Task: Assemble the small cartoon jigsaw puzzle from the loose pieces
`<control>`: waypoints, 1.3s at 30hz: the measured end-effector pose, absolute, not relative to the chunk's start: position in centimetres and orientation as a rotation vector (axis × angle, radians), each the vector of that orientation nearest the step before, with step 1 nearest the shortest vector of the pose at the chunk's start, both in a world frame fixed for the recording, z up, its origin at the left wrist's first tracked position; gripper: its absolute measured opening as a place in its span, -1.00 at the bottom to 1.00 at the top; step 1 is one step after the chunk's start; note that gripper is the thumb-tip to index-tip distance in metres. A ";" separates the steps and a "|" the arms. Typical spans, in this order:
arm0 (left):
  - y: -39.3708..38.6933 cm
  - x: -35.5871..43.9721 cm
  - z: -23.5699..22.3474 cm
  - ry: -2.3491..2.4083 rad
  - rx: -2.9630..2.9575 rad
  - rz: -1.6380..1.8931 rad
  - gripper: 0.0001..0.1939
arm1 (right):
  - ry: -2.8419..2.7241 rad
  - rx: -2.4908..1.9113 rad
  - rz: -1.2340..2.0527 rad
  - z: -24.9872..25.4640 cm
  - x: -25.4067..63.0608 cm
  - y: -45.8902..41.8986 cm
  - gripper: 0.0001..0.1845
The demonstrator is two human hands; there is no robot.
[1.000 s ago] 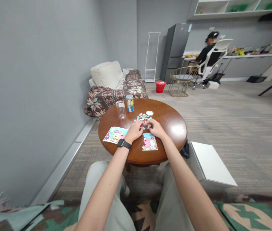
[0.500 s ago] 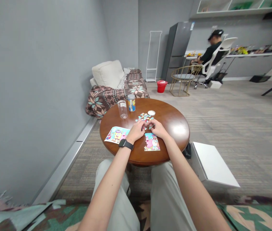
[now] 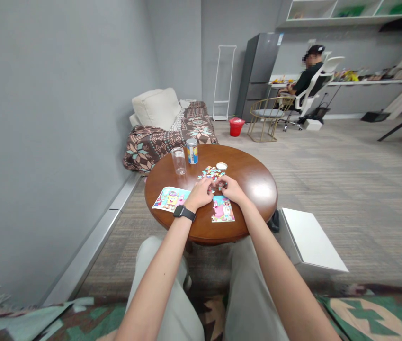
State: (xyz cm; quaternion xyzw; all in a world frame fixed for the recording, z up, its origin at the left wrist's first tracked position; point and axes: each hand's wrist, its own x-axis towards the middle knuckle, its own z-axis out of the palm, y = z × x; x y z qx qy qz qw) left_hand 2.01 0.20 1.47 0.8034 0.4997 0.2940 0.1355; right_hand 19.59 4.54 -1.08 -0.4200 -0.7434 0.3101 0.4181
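Note:
On the round wooden table [image 3: 254, 163], my left hand [image 3: 202, 192] and my right hand [image 3: 232, 188] curl toward each other, fingertips almost meeting. They rest at the near edge of a heap of loose puzzle pieces [image 3: 210, 172]. A few small pieces show between and under the fingers, but whether either hand grips one is hidden. Just below the right hand lies a partly joined puzzle section [image 3: 222, 210] with a pink figure and a jagged left edge. The printed reference picture [image 3: 170, 199] lies left of the left wrist, partly covered by that hand.
Behind the pieces lies a round white lid [image 3: 221, 166]. A clear glass [image 3: 179, 162] and a printed tin [image 3: 192, 151] stand at the table's far left. A white box [image 3: 312, 237] sits on the floor at right. Someone sits in an office chair [image 3: 316, 87] farther back.
The whole view has shifted slightly, with the table now a little farther left. Both hands stay at the heap, with only slight movement of the fingers.

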 end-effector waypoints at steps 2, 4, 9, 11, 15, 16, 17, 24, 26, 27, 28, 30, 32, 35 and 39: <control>0.2 2.0 1.4 1.436 2.334 0.846 -0.70 | -1.860 -1.056 0.787 -1.0 19.5 4.5 -0.63; 0.3 2.0 1.4 1.433 2.337 0.851 -0.70 | -1.860 -1.053 0.786 -1.0 19.5 4.5 -0.63; 0.5 2.0 1.3 1.466 2.328 0.874 -0.74 | -1.864 -1.052 0.781 -1.0 19.6 4.5 -0.58; 0.5 2.0 1.4 1.483 2.320 0.866 -0.76 | -1.868 -1.056 0.778 -1.0 19.7 4.5 -0.57; 0.4 2.0 1.4 1.480 2.325 0.856 -0.74 | -1.876 -1.060 0.754 -1.1 19.8 4.6 -0.57; 0.3 2.0 1.5 1.477 2.327 0.854 -0.73 | -1.874 -1.058 0.753 -1.1 19.8 4.6 -0.57; 0.3 2.0 1.5 1.477 2.327 0.851 -0.72 | -1.871 -1.056 0.753 -1.2 19.8 4.7 -0.56; 0.2 2.0 1.6 1.443 2.338 0.836 -0.71 | -1.885 -1.075 0.716 -1.3 19.7 4.7 -0.60; 0.3 1.9 1.5 1.435 2.340 0.849 -0.70 | -1.896 -1.080 0.695 -1.2 19.7 4.7 -0.60; 0.4 1.9 1.5 1.437 2.341 0.856 -0.71 | -1.902 -1.078 0.687 -1.1 19.7 4.7 -0.59; 0.4 1.9 1.4 1.443 2.343 0.864 -0.71 | -1.906 -1.073 0.685 -1.1 19.8 4.7 -0.59; 0.5 1.9 1.4 1.462 2.337 0.877 -0.73 | -1.901 -1.063 0.691 -1.0 19.8 4.6 -0.59; 0.6 1.9 1.3 1.480 2.324 0.879 -0.75 | -1.878 -1.061 0.710 -0.9 19.8 4.6 -0.60; 0.6 1.9 1.3 1.496 2.314 0.874 -0.76 | -1.842 -1.062 0.744 -0.9 19.8 4.6 -0.61; 0.5 1.9 1.4 1.484 2.316 0.879 -0.78 | -1.833 -1.056 0.773 -0.8 19.7 4.6 -0.62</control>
